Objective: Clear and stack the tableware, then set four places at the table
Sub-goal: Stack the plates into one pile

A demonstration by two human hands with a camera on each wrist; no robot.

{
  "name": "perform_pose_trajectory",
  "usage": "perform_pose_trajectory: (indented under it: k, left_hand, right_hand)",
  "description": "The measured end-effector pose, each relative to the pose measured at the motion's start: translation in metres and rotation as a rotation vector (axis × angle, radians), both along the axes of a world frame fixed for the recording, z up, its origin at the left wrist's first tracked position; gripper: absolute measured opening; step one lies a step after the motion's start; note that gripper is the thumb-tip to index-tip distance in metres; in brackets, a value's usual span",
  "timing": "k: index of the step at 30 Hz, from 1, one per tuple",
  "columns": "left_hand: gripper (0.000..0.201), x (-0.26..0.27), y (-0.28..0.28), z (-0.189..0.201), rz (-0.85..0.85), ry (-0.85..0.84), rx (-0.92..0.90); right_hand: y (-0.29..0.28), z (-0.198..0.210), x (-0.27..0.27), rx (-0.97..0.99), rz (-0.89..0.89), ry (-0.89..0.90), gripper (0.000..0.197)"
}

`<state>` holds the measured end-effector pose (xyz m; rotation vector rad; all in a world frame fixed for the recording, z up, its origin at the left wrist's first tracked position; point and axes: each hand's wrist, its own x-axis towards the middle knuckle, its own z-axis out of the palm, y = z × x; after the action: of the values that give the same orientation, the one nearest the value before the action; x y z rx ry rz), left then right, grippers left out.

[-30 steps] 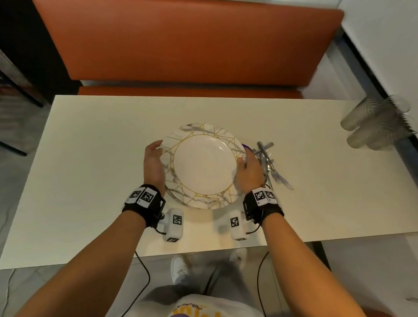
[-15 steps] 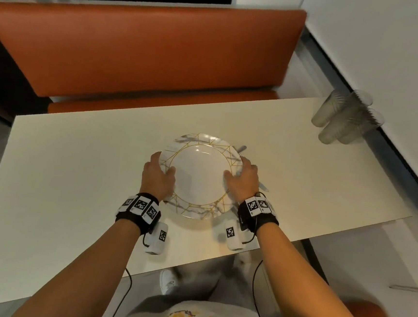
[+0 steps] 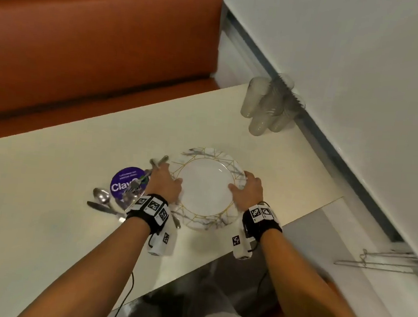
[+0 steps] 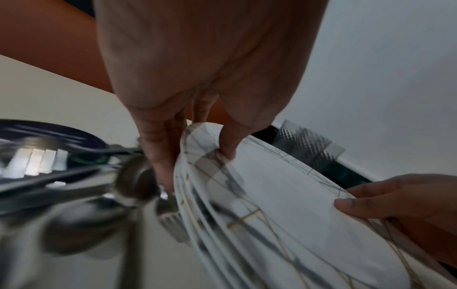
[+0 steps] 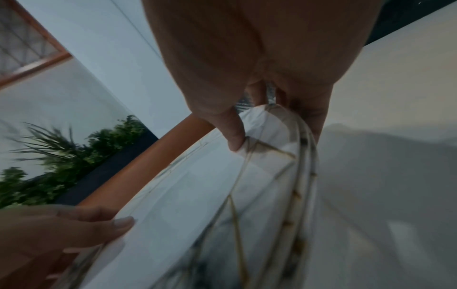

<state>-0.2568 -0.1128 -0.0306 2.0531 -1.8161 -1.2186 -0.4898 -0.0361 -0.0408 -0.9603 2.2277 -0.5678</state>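
Both hands, left [image 3: 164,183] and right [image 3: 248,190], grip by its rims the stack of white marble-patterned plates [image 3: 205,187] with gold lines at centre frame.

The stack of plates [image 3: 207,183] is sitting on the table [image 3: 46,220]; cutlery [image 3: 105,203] is lying at its 9 o'clock, glasses [image 3: 265,105] standing at 1 o'clock.

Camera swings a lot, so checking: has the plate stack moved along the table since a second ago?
Yes. The plate stack moved toward the glasses, uncovering the cutlery.
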Motion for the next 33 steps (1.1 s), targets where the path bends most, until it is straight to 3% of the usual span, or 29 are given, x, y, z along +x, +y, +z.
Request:
perform_pose_trajectory:
  k: [7,16,21,27,33]
  left_hand:
    - [0.061,-0.102,-0.02,-0.018,-0.074,-0.071,0.029]
    - [0.063,-0.172,-0.04,-0.038,-0.133,-0.081,0.02]
    - [0.067,-0.212,-0.048,-0.037,-0.206,-0.051,0.052]
    - [0.06,-0.246,-0.054,-0.038,-0.265,0.003,0.087]
    - [0.047,-0.246,-0.057,-0.041,-0.278,0.066,0.028]
  right_hand:
    - [-0.013,-0.027,-0.09,0.085,-0.063,0.037,0.066]
    - [-0.03,-0.043,-0.165,0.16,-0.026,0.111,0.064]
    - [-0.038,-0.043,-0.204,0.079,-0.134,0.123,0.062]
    - [-0.044,-0.042,-0.233,0.074,-0.173,0.176,0.057]
    - [-0.048,-0.043,-0.243,0.151,-0.158,0.231,0.061]
